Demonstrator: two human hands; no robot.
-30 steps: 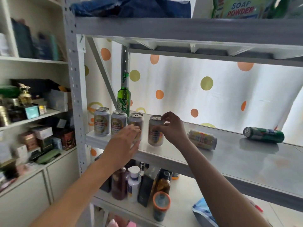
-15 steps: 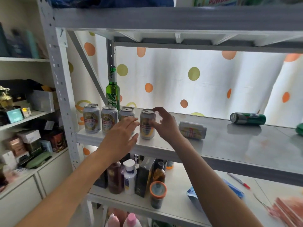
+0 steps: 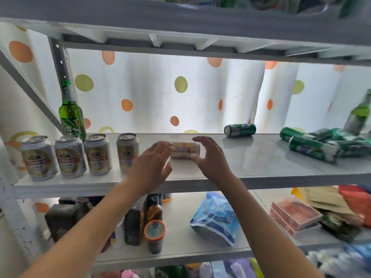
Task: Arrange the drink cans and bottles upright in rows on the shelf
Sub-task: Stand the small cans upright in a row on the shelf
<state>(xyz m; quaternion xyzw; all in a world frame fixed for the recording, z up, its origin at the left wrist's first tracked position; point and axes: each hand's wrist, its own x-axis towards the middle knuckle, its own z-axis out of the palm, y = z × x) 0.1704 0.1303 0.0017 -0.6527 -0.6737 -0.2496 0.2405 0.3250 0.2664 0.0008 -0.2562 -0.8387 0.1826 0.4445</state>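
Several white and gold cans [image 3: 69, 155] stand upright in a row at the left front of the grey shelf [image 3: 261, 177]. Behind them a green bottle [image 3: 71, 117] stands upright. One white can [image 3: 185, 150] lies on its side mid-shelf. My left hand [image 3: 153, 167] hovers open just left of it, and my right hand [image 3: 208, 157] curves open around its right end, holding nothing. A green can [image 3: 240, 130] lies on its side further back. A heap of green cans [image 3: 321, 143] lies at the right, with a second green bottle [image 3: 359, 117] leaning behind it.
The upper shelf [image 3: 180, 23] hangs low overhead. A grey diagonal brace [image 3: 30, 91] crosses the left rear. The lower shelf holds dark bottles [image 3: 154, 223], a blue pouch [image 3: 216, 219] and packets [image 3: 295, 213]. A dotted curtain forms the back.
My right hand has let go of the fourth upright can and moved right to the lying white can. My left hand followed. The view swung right, revealing the green can heap.
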